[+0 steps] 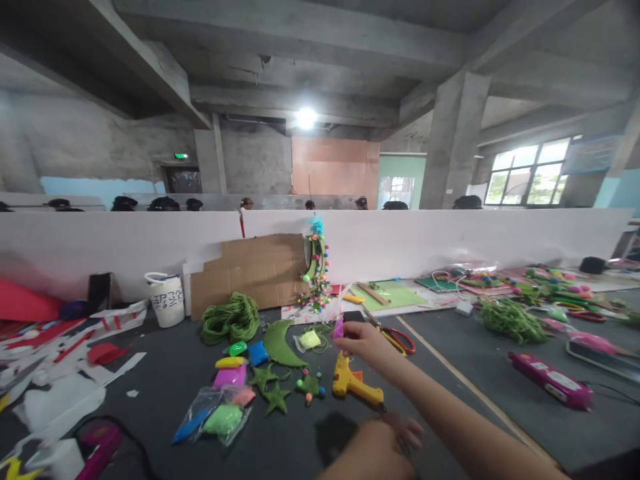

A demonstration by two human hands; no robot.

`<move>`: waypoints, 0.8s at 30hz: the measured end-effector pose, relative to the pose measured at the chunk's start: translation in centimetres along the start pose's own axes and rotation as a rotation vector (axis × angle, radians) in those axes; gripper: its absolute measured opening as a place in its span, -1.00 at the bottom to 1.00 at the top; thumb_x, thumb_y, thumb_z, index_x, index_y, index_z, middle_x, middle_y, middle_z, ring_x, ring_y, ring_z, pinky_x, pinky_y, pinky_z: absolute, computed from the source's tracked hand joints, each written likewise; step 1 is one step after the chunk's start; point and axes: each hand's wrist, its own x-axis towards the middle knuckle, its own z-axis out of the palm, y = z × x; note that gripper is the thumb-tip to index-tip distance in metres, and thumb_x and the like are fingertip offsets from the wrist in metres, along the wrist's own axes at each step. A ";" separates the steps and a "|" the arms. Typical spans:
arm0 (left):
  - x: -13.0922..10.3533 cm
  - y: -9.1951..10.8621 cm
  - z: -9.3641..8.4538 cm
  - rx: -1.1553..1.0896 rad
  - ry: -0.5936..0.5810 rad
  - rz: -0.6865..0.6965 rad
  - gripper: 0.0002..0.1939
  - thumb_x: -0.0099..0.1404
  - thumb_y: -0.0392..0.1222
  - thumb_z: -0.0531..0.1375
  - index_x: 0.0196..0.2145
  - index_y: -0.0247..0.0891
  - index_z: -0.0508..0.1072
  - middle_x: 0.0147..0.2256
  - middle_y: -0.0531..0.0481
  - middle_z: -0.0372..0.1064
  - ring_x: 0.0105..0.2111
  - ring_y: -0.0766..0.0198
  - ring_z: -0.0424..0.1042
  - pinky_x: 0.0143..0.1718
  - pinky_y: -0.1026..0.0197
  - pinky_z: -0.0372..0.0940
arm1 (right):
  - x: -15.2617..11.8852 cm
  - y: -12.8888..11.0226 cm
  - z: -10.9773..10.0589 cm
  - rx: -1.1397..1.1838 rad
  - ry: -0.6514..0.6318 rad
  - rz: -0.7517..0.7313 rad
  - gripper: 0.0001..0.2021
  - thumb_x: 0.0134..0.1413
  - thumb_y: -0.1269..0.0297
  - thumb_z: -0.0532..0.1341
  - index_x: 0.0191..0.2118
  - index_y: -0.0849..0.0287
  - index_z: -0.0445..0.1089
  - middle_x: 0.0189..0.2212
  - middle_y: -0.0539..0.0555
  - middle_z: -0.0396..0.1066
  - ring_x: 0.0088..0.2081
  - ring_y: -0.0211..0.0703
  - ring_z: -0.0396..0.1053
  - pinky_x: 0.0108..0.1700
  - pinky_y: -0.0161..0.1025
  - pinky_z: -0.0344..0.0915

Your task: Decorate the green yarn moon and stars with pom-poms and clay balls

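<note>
In the head view, the right hand (pixel 356 337) is just above the yellow glue gun (pixel 356 385), which lies on the dark table (pixel 155 380). Its grip is narrow, thumb and fingertips pinched on a small pink piece (pixel 339 327), held near the gun's top end. The left hand (pixel 360 450) is blurred, on the near side of the glue gun; whether its grip holds anything, I cannot tell.

Left of the gun, a green star with coloured balls (pixel 310 385) lies nearest, then two plain green stars (pixel 276 399) and a green crescent (pixel 283 343). Further left, clear bags (pixel 204 398) hold a light green lump (pixel 223 420) and a blue piece (pixel 191 427). Beyond the gun and slightly left, a pale yellow lump (pixel 310 340) sits in clear wrapping. Well to its far left stands a white bucket (pixel 167 303) with dark writing; its contents are hidden. Right of and beyond the gun lie red-handled scissors (pixel 406 341).
</note>
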 end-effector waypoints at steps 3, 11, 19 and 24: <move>-0.5 3.0 -4.2 -0.064 0.069 0.019 -0.69 0.24 -0.09 0.14 -0.12 -0.33 0.35 -0.23 -0.10 0.41 -0.35 0.22 0.45 -0.31 0.08 0.36 | -0.2 0.8 1.0 0.017 0.012 -0.035 -0.95 -0.11 0.36 0.16 -0.46 0.19 0.25 -0.56 -0.08 0.25 -0.51 -0.27 0.27 -0.41 -0.31 0.24; -3.4 7.4 -10.5 -0.478 0.068 0.172 -0.74 0.22 -0.07 0.16 -0.26 -0.34 0.44 -0.36 -0.09 0.50 -0.28 0.22 0.49 -0.20 0.21 0.31 | 1.9 4.0 6.9 -0.053 0.044 -0.190 -0.76 -0.25 0.47 0.25 -0.32 0.19 0.39 -0.12 0.13 0.32 -0.01 -0.02 0.21 0.06 -0.13 0.11; -0.6 6.2 -13.9 -0.374 0.315 0.145 -0.75 0.05 -0.15 0.32 -0.30 -0.29 0.47 -0.45 -0.01 0.46 -0.47 0.31 0.46 -0.47 0.35 0.31 | 3.9 5.7 7.9 -0.133 0.031 -0.182 -0.63 -0.17 0.49 0.18 -0.13 0.15 0.33 -0.04 0.15 0.26 -0.03 -0.06 0.26 -0.03 -0.19 0.23; 0.7 3.7 -15.9 -0.384 0.183 0.071 -0.59 -0.09 -0.01 0.37 -0.29 -0.27 0.47 -0.51 -0.01 0.41 -0.50 0.24 0.45 -0.50 0.29 0.27 | 4.5 6.2 6.7 -0.257 -0.147 -0.234 -0.75 -0.10 0.44 0.22 -0.20 0.18 0.41 -0.27 0.09 0.40 -0.19 -0.10 0.33 -0.12 -0.23 0.23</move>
